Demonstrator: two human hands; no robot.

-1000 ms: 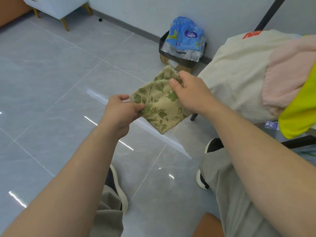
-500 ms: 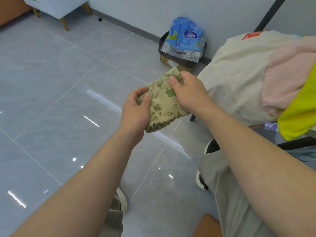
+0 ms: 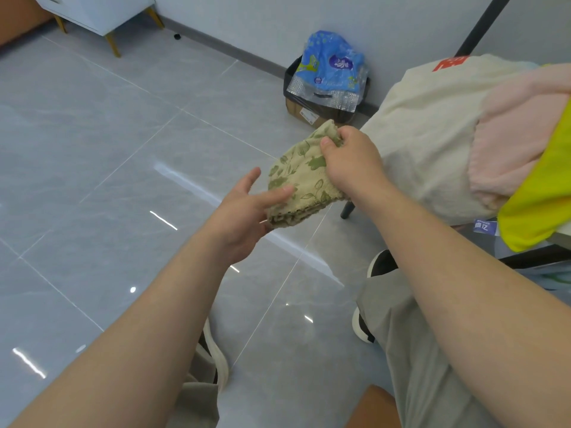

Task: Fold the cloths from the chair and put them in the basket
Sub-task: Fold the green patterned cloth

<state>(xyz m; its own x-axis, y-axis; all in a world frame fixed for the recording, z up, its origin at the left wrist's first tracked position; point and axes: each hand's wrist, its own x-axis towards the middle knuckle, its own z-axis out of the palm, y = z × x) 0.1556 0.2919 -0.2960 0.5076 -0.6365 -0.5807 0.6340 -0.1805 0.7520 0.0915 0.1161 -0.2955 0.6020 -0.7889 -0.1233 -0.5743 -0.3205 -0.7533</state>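
Cloth (image 3: 301, 176) folded small, up in mid-air over the floor (image 3: 123, 149). Left grip (image 3: 241, 217) is wide, straight fingers touching its lower edge. Right grip (image 3: 352, 162) pinches the top corner. Folding looks nearly done. Next it needs the basket, which is out of view. More in the pile (image 3: 432, 134) at right.

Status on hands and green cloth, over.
Right hand pinches top of leaf-print cloth. Left hand open, fingers touching its lower fold. Cloth pile beside, right.
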